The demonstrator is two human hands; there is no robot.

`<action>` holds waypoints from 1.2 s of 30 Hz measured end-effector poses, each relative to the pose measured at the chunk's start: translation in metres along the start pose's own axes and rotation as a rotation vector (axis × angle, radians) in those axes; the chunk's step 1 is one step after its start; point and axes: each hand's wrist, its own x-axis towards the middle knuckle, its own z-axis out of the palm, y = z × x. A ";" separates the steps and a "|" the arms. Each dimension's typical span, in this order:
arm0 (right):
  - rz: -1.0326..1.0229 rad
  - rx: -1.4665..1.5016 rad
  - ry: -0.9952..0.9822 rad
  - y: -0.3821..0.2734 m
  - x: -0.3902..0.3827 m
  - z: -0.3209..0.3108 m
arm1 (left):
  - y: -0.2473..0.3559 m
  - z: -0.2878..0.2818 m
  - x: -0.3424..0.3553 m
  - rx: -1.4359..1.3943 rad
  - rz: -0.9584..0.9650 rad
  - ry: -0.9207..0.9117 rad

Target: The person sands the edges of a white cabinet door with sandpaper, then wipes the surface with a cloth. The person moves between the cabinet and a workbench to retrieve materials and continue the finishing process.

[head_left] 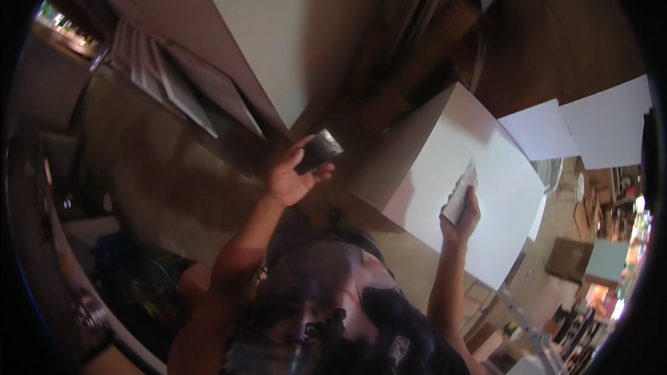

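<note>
My left hand (290, 177) is raised near the middle of the view, its fingers closed on the edges of a small dark flat rectangular piece (322, 151) with a shiny far corner. My right hand (463, 219) grips a thin, pale silvery flat piece (456, 199) with a wavy left edge and a pointed far end. What kind of thing either piece is, I cannot make out. Beneath my right hand stands a large white box-shaped unit (497, 180) with a smooth top. The two held pieces are well apart from each other.
A tall pale panel (278, 21) stands ahead, with several thinner boards (170, 87) leaning to its left. White sheets (601, 121) lie beyond the unit at the right. A metal frame (531, 333) is at the lower right, and wood pieces (590, 215) are stacked farther off.
</note>
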 end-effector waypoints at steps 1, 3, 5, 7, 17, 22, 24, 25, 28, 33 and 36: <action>-0.008 0.036 0.032 0.004 -0.010 -0.010 | 0.001 -0.006 0.013 -0.059 -0.073 -0.022; -0.055 0.064 0.000 0.023 -0.033 -0.010 | 0.003 -0.007 0.040 -0.126 -0.199 -0.046; -0.127 0.097 0.111 0.042 -0.050 -0.002 | 0.006 -0.005 0.063 -0.119 -0.290 -0.063; -0.232 0.137 0.358 0.065 -0.062 0.015 | 0.008 -0.004 0.087 -0.104 -0.360 -0.089; -0.319 0.132 0.472 0.090 -0.113 0.008 | -0.023 0.003 0.159 -0.084 -0.487 -0.065; -0.309 0.175 0.472 0.083 -0.131 -0.022 | -0.053 0.003 0.207 0.000 -0.426 -0.117; -0.347 0.132 0.605 0.081 -0.135 -0.019 | -0.061 0.007 0.224 -0.080 -0.415 -0.098; -0.366 0.111 0.673 0.080 -0.136 -0.015 | -0.065 0.009 0.230 -0.120 -0.410 -0.089; -0.401 0.177 0.473 0.069 -0.142 -0.023 | -0.083 0.021 0.259 -0.196 -0.344 -0.052; -0.444 0.269 0.470 0.079 -0.123 -0.002 | -0.116 0.000 0.306 -0.191 -0.364 -0.034; -0.425 0.307 0.485 0.088 -0.113 -0.003 | -0.123 -0.007 0.324 -0.139 -0.412 -0.008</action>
